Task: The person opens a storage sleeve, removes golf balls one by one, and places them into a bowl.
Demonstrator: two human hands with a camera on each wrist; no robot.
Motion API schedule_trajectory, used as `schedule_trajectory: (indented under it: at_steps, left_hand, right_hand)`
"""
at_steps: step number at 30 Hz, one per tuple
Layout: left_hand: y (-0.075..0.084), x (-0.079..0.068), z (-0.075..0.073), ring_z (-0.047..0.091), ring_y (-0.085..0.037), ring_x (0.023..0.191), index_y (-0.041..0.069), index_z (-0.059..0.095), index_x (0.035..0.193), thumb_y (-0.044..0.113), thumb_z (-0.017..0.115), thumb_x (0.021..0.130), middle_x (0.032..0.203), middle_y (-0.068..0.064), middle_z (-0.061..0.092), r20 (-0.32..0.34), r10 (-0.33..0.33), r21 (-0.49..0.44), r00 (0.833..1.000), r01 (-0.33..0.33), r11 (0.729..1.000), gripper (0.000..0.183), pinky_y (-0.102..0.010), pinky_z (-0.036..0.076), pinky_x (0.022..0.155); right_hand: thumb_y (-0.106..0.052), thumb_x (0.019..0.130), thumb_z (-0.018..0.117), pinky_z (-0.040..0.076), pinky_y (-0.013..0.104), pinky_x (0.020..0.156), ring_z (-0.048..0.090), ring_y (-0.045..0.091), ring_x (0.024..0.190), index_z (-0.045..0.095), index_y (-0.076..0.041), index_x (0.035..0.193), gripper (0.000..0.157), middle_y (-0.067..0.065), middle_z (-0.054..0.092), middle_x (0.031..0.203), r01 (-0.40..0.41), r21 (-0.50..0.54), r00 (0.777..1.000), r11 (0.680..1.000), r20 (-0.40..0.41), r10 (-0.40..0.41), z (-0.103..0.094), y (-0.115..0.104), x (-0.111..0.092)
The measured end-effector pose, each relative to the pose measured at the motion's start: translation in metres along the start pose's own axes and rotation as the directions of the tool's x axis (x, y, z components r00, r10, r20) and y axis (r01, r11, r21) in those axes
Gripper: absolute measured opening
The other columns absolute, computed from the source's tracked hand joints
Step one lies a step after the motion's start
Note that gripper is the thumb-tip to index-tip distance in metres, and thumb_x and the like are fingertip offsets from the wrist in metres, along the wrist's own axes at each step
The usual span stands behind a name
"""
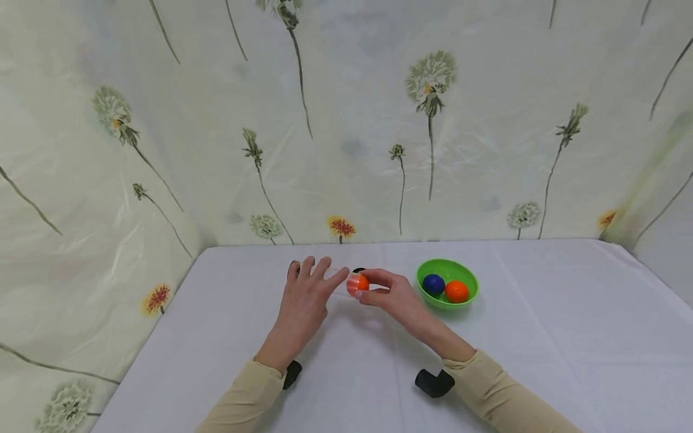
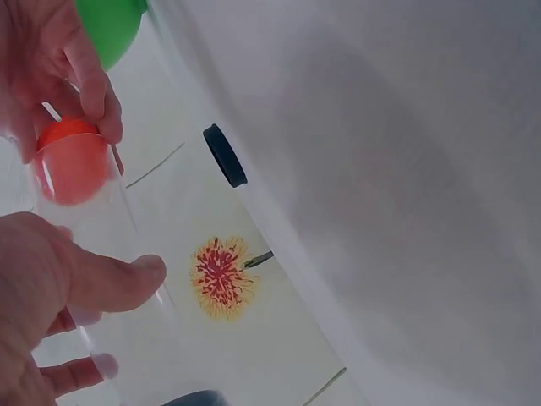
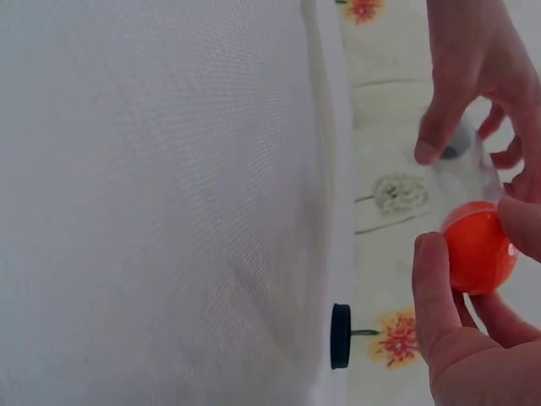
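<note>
My left hand grips a clear plastic tube that lies sideways above the table, thumb on one side and fingers on the other. A dark cap or base shows at the tube's far left end. My right hand pinches an orange ball at the tube's right end. In the left wrist view most of that ball is inside the tube mouth, with its outer side between the right fingers. Behind the hands, a black round lid sits on the table, partly hidden in the head view.
A green bowl stands right of the hands, holding a dark blue ball and another orange ball. White cloth covers the table. A flower-printed curtain hangs behind it. Black wrist-worn pieces show under the sleeves.
</note>
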State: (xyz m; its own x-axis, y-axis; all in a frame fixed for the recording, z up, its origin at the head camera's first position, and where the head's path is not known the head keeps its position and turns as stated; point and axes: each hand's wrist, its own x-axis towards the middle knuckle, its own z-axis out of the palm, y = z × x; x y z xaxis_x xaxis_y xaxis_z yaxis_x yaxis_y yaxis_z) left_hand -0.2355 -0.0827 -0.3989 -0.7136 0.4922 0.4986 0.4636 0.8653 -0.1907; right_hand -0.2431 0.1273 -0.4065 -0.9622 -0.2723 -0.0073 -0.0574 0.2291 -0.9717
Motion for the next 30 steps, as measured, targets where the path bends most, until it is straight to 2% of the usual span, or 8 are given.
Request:
schedule_trajectory:
  at_steps: [8,14,20,26,30]
  left_hand:
    - [0.003,0.001,-0.001,0.042,-0.030,0.117,0.029,0.056,0.133,0.007,0.083,0.074,0.127,-0.007,0.050,0.031,-0.004,-0.006,1.000,0.004,1.000,0.069,-0.050,0.037,0.096]
    - [0.002,0.001,0.000,0.046,-0.029,0.113,0.026,0.059,0.133,0.004,0.077,0.080,0.125,-0.005,0.055,0.035,-0.013,-0.042,0.999,0.014,0.999,0.060,-0.046,0.041,0.090]
    - [-0.002,0.001,0.000,0.047,-0.028,0.109,0.025,0.060,0.130,0.005,0.077,0.080,0.122,-0.003,0.056,0.017,-0.003,-0.044,1.000,0.004,0.999,0.057,-0.042,0.040,0.088]
    - [-0.003,0.001,0.000,0.049,-0.028,0.108,0.025,0.061,0.130,0.005,0.077,0.080,0.121,-0.003,0.057,0.018,-0.013,-0.038,1.000,0.013,0.999,0.057,-0.042,0.041,0.087]
    - [-0.004,0.001,0.000,0.049,-0.028,0.108,0.025,0.061,0.129,0.005,0.077,0.080,0.122,-0.003,0.056,0.009,-0.019,-0.038,1.000,0.020,0.999,0.056,-0.043,0.042,0.087]
  right_hand:
    - [-0.032,0.088,0.074,0.050,0.041,0.092,0.062,0.024,0.105,0.062,-0.015,0.132,0.048,0.004,0.062,0.127,0.003,-0.040,0.999,0.999,-0.033,-0.005,-0.005,0.001,-0.005]
    - [-0.028,0.088,0.076,0.052,0.038,0.089,0.064,0.022,0.100,0.062,-0.013,0.130,0.047,0.005,0.062,0.126,0.002,-0.061,0.998,0.998,-0.056,-0.005,-0.009,-0.002,-0.009]
    - [-0.030,0.086,0.078,0.052,0.037,0.085,0.065,0.020,0.096,0.063,-0.015,0.128,0.047,0.003,0.064,0.122,0.002,-0.108,0.997,0.994,-0.078,-0.010,-0.015,-0.004,-0.014]
    - [-0.033,0.084,0.079,0.052,0.035,0.083,0.063,0.021,0.101,0.065,-0.019,0.125,0.046,0.000,0.066,0.117,0.023,-0.134,0.994,0.991,-0.099,-0.036,-0.023,-0.003,-0.014]
    - [-0.031,0.086,0.078,0.053,0.036,0.084,0.062,0.024,0.105,0.064,-0.016,0.127,0.046,0.003,0.066,0.117,0.052,-0.154,0.992,0.987,-0.104,-0.069,-0.030,-0.006,-0.016]
